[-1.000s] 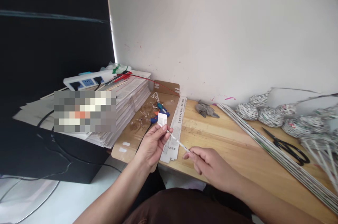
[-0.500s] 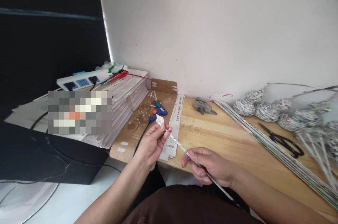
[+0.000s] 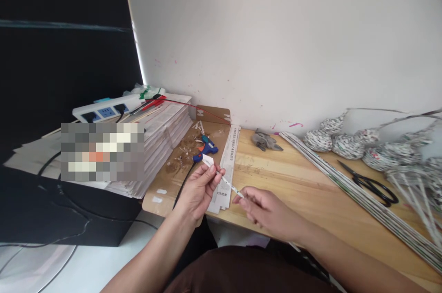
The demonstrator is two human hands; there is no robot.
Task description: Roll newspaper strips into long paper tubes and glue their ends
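Between my hands runs a thin rolled newspaper tube point(image 3: 230, 184), slanting down to the right over my lap. My left hand point(image 3: 200, 189) pinches its upper end, where a loose white paper flap sticks out past the thumb. My right hand point(image 3: 264, 210) is closed round the tube lower down; part of the tube is hidden behind it. Just beyond my left hand, a blue glue gun point(image 3: 207, 146) lies on a stained cardboard sheet point(image 3: 179, 146). Printed newspaper strips point(image 3: 226, 164) lie beside it, partly behind my left fingers.
At left stands a tall stack of newspaper point(image 3: 172, 134) bearing a power strip point(image 3: 103, 110) and red-handled tool. A grey cloth point(image 3: 265, 140) lies near the wall. On the right are long paper tubes point(image 3: 345, 192), black scissors point(image 3: 373, 187) and woven paper shapes point(image 3: 348, 145).
My right hand has turned so its back shows more, and sits slightly lower and closer along the tube. My left hand keeps its pinch, almost unmoved.
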